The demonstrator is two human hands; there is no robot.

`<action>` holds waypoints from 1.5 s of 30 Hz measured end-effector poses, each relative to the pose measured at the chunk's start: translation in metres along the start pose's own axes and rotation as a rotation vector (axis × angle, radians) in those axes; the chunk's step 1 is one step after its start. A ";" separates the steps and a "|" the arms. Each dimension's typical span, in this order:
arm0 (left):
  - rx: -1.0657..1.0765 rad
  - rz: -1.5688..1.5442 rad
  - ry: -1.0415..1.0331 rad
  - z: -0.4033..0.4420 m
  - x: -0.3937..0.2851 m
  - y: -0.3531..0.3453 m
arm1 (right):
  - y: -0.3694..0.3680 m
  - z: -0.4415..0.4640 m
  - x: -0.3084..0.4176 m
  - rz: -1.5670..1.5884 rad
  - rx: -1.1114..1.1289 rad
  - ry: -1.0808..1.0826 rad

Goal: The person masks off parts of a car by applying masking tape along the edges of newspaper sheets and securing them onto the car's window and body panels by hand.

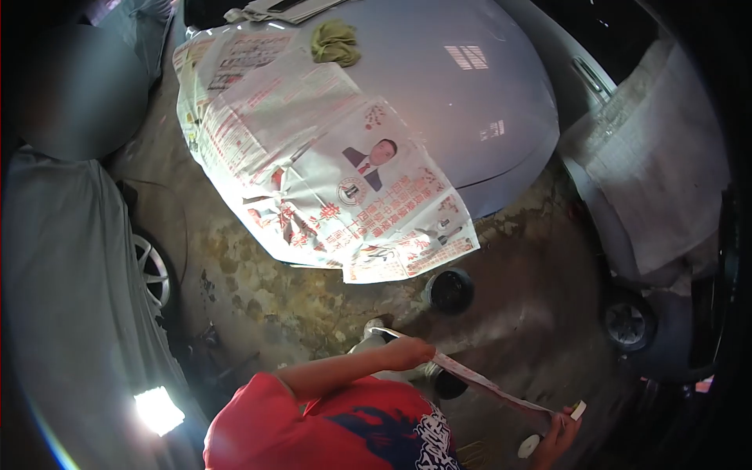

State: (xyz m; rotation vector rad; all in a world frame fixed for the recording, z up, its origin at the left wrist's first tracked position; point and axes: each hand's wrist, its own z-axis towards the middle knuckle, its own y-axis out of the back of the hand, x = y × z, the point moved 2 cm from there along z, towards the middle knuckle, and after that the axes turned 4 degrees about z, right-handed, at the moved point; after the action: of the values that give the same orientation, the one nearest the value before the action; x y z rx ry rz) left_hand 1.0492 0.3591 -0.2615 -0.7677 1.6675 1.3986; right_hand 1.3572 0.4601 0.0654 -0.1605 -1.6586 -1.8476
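Note:
A long, narrow strip of printed paper (489,384) stretches between my two hands. My left hand (411,353) is closed on its upper end, in front of my red shirt. Lower right, my right hand (554,440) grips the other end. A small pale block-like piece (578,410) shows at the right fingertips. Beside that hand is a whitish round piece (528,446), perhaps a tape roll; I cannot tell if the hand holds it. Ahead, printed newspaper sheets (313,157) cover the left and near part of a glossy car panel (470,102).
A crumpled greenish cloth (335,43) lies on the panel. A dark round container (450,290) stands on the stained floor (235,290). A covered car (63,258) is at left, with a bright lamp (159,410) near it. Another partly covered car (650,172) stands at right.

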 end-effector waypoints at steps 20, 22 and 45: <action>-0.110 -0.018 0.141 0.023 0.017 -0.016 | -0.005 0.036 0.036 -0.165 0.099 0.116; -0.157 0.001 0.166 0.016 0.021 -0.016 | -0.013 0.041 0.054 -0.186 0.118 0.159; -0.052 0.026 0.803 -0.243 -0.032 -0.196 | -0.281 -0.050 0.026 0.396 0.477 0.697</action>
State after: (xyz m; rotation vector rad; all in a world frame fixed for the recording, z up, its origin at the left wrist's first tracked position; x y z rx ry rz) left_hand 1.1836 0.0803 -0.3143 -1.4728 2.2347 1.2200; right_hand 1.2042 0.4028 -0.1706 0.3067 -1.3783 -1.0059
